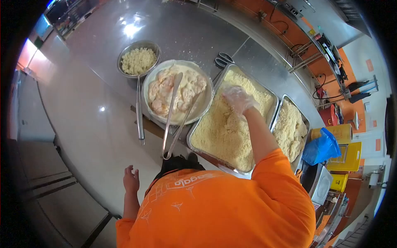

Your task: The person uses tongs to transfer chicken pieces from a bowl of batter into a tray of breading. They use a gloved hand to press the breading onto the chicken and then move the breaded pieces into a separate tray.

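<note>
My gloved right grip [239,101] in the crumbs [219,128], closure I cannot tell, crumb tray [271,109] beneath, long axis slanting from near left to far right, my left grip [131,180] loosely spread, well apart.

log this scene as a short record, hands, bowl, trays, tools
right hand: clear glove, down in the pale crumbs of the larger tray
left hand: bare, nothing visible in it, out beside the body
bowl: raw-looking pieces in creamy batter
tongs: tips in bowl, handle past the near rim
second tray: crumb-covered heap, right of the larger one
long-handled metal vessel: crumbly contents, left of bowl
</note>
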The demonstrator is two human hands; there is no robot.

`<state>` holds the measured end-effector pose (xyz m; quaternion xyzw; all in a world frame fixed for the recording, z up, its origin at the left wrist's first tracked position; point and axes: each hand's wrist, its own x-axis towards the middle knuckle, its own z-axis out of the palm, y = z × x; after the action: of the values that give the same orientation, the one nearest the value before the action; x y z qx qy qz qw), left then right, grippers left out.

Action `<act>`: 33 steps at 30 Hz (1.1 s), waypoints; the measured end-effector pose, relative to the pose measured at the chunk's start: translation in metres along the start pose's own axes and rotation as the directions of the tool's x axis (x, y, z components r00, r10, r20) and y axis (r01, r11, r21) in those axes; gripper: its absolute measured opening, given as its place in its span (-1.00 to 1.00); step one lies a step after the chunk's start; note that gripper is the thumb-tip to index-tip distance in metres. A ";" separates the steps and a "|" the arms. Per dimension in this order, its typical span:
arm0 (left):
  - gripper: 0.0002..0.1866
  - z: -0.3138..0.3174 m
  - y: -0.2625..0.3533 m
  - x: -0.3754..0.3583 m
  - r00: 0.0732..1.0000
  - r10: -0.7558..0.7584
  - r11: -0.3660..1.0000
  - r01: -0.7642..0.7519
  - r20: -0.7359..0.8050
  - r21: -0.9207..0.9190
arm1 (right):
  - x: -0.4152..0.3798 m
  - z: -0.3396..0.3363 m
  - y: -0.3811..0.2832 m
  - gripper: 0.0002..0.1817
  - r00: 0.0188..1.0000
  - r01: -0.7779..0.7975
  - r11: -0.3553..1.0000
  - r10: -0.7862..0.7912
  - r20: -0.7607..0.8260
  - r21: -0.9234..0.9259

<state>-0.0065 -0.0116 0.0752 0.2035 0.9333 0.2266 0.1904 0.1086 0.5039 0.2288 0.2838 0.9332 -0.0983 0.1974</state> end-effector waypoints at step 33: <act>-0.68 0.007 -0.036 0.008 0.995 0.027 0.983 -0.045 0.099 0.176 | -0.120 0.070 0.005 -0.34 0.911 -0.087 0.949 -0.047 -0.409 -0.304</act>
<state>-0.0211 -0.0343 0.0499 0.2472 0.9357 0.1358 0.2122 0.2242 0.4282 0.2162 0.2725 0.9543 0.1158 0.0406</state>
